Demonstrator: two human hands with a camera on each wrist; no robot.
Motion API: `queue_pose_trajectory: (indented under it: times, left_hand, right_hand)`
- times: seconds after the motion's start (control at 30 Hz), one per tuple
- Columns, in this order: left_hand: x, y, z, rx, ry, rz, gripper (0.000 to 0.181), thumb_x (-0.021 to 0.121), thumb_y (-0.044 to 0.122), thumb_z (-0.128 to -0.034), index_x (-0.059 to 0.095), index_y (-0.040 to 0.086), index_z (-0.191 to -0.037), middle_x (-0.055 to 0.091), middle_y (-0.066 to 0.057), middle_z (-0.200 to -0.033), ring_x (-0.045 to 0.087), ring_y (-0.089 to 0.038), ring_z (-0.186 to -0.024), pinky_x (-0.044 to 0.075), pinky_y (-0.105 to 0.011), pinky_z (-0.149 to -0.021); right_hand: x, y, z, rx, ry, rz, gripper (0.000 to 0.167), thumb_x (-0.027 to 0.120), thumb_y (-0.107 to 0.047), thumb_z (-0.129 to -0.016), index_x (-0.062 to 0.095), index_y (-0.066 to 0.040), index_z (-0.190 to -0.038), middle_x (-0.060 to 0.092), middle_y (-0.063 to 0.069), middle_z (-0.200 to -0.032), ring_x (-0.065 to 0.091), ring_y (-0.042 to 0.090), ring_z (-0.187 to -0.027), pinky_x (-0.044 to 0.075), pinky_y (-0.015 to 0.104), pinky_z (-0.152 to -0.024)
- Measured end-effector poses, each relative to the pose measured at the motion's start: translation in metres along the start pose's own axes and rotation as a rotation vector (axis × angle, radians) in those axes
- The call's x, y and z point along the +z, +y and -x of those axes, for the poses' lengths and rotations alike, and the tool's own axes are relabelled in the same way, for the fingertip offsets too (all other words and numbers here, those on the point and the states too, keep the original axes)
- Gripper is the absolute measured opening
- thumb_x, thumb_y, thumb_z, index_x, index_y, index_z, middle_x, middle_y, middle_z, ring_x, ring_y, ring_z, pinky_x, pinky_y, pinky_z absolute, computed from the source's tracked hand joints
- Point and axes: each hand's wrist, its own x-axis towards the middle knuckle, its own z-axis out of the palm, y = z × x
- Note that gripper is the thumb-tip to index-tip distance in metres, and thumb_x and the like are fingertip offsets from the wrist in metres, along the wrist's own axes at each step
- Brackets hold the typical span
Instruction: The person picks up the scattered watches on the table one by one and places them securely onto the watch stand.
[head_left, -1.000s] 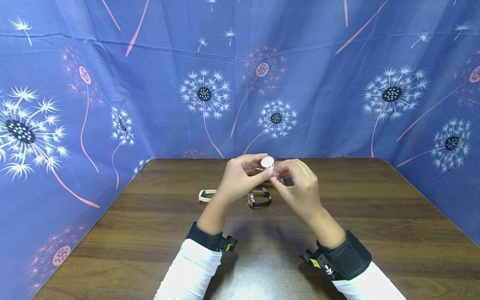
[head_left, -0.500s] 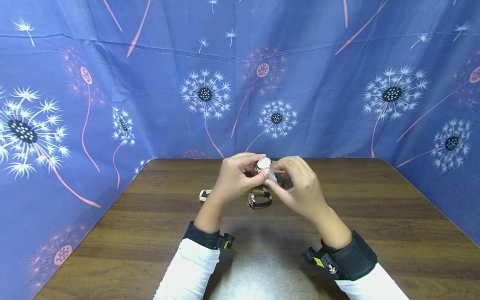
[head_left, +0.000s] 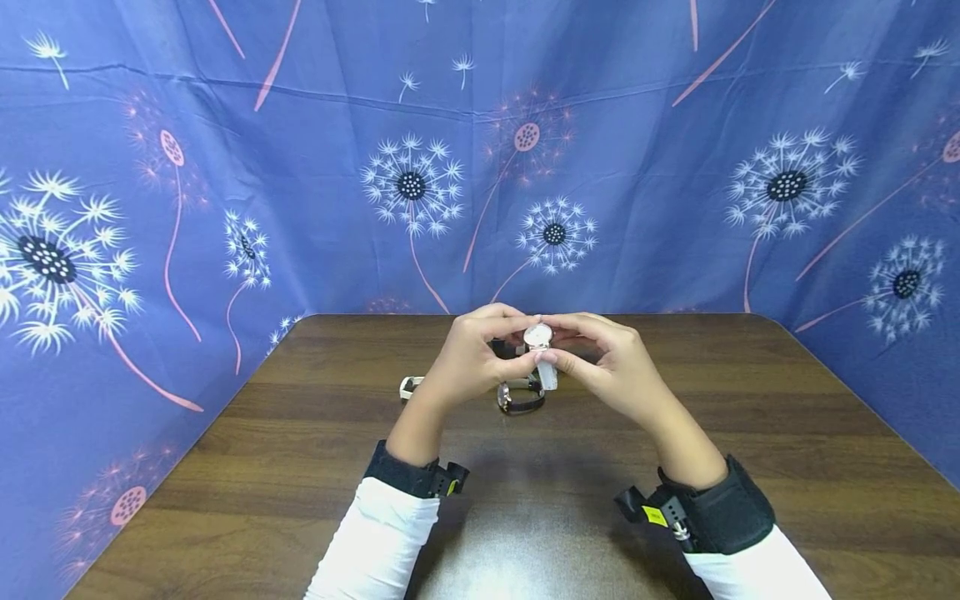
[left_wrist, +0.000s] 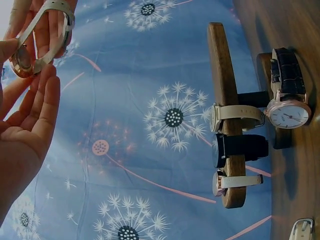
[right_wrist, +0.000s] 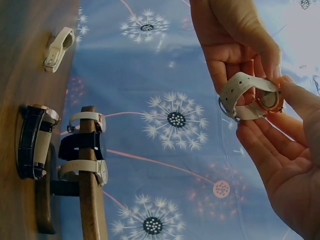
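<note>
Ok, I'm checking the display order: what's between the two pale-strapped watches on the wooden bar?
A black-strapped watch sits between them on the wooden bar; both wrist views show it.

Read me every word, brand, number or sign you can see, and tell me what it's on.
Nothing can be read clearly.
Held watch with white strap: dial too small to read.
Dark-strapped watch on the table: tiny dial marks, too blurred.
Yellow label by the right wristband: print too blurred.
Smaller yellow label by the left wristband: too small to read.
</note>
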Motion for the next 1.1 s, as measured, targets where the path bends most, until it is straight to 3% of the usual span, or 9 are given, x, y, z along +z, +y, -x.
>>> queue_pose_trajectory:
  times: [0.17, 0.27, 0.5, 0.67, 0.87, 0.97, 1.1]
  left_hand:
    - [0.002, 0.002, 0.000, -0.092, -0.008, 0.109, 0.038, 0.082, 0.005, -0.0773, 0.068, -0.006, -0.111, 0.070, -0.013, -0.100, 0.068, -0.016, -0.083, 0.057, -0.027, -0.076]
    - [0.004, 0.003, 0.000, -0.101, -0.001, 0.126, 0.039, 0.085, 0.005, -0.0738, 0.068, -0.005, -0.108, 0.069, -0.013, -0.101, 0.068, -0.016, -0.083, 0.057, -0.026, -0.077]
    - [0.006, 0.001, -0.002, -0.021, 0.033, 0.022, 0.036, 0.088, 0.007, -0.0701, 0.071, -0.002, -0.101, 0.070, -0.010, -0.098, 0.066, -0.016, -0.084, 0.056, -0.023, -0.075]
    - [0.009, -0.001, -0.002, 0.021, 0.026, -0.054, 0.036, 0.088, 0.011, -0.0708, 0.072, -0.001, -0.100, 0.070, -0.009, -0.099, 0.066, -0.019, -0.086, 0.057, -0.027, -0.074]
    - [0.012, -0.001, -0.001, 0.022, 0.005, -0.131, 0.039, 0.088, 0.010, -0.0702, 0.071, 0.000, -0.103, 0.070, -0.008, -0.100, 0.066, -0.019, -0.087, 0.056, -0.026, -0.076]
    - [0.013, -0.002, -0.001, 0.032, -0.010, -0.168, 0.041, 0.089, 0.013, -0.0691, 0.071, 0.002, -0.105, 0.071, -0.006, -0.099, 0.066, -0.017, -0.086, 0.054, -0.020, -0.077]
    - [0.012, -0.004, 0.000, 0.040, -0.046, -0.181, 0.052, 0.092, 0.019, -0.0650, 0.071, 0.003, -0.109, 0.071, -0.006, -0.102, 0.067, -0.018, -0.087, 0.054, -0.023, -0.078]
  right_hand:
    - [-0.001, 0.001, 0.001, 0.042, 0.032, -0.050, 0.033, 0.071, 0.014, -0.080, 0.068, 0.004, -0.112, 0.070, 0.013, -0.104, 0.067, 0.012, -0.093, 0.057, 0.026, -0.077]
    - [-0.001, 0.002, 0.000, 0.045, 0.058, -0.037, 0.032, 0.071, 0.014, -0.080, 0.068, 0.004, -0.110, 0.070, 0.012, -0.102, 0.067, 0.011, -0.091, 0.056, 0.024, -0.076]
    - [-0.002, 0.001, 0.000, 0.045, 0.021, 0.005, 0.039, 0.077, 0.011, -0.075, 0.067, 0.004, -0.113, 0.069, 0.012, -0.107, 0.069, 0.019, -0.093, 0.056, 0.029, -0.082]
    - [-0.005, 0.003, 0.000, 0.037, -0.019, 0.088, 0.047, 0.080, 0.007, -0.075, 0.065, 0.004, -0.119, 0.068, 0.013, -0.113, 0.068, 0.022, -0.095, 0.055, 0.027, -0.084]
    - [-0.007, 0.008, 0.001, 0.026, -0.075, 0.155, 0.048, 0.082, 0.003, -0.074, 0.067, 0.002, -0.120, 0.068, 0.011, -0.113, 0.065, 0.020, -0.097, 0.054, 0.025, -0.084]
    - [-0.009, 0.008, 0.001, 0.039, -0.093, 0.157, 0.048, 0.082, 0.000, -0.074, 0.067, 0.000, -0.120, 0.069, 0.010, -0.112, 0.065, 0.019, -0.097, 0.055, 0.025, -0.083]
    - [-0.010, 0.009, 0.002, 0.072, -0.106, 0.134, 0.042, 0.080, 0.002, -0.077, 0.068, 0.001, -0.118, 0.069, 0.011, -0.112, 0.066, 0.019, -0.096, 0.056, 0.030, -0.080]
